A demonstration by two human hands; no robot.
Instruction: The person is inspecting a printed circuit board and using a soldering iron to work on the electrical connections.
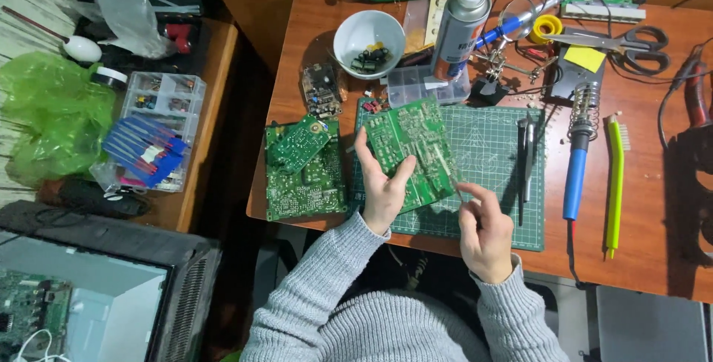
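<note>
Tilting in the left hand (382,187), a green circuit board (411,150) shows solder traces.

**Surfaces and Materials on the Desk**

The desk (653,213) was reddish-brown wood with a smooth, slightly glossy finish. The mat (494,161) looked like matt green rubber. The board (412,150) held in the left hand (382,187) had a glossy green lacquered face. The bowl (369,39) was shiny white ceramic. The can (460,24) was bright metal. The sleeves (334,288) were rough grey knitted cloth. The bag (48,121) was thin, crinkled green plastic.
</note>
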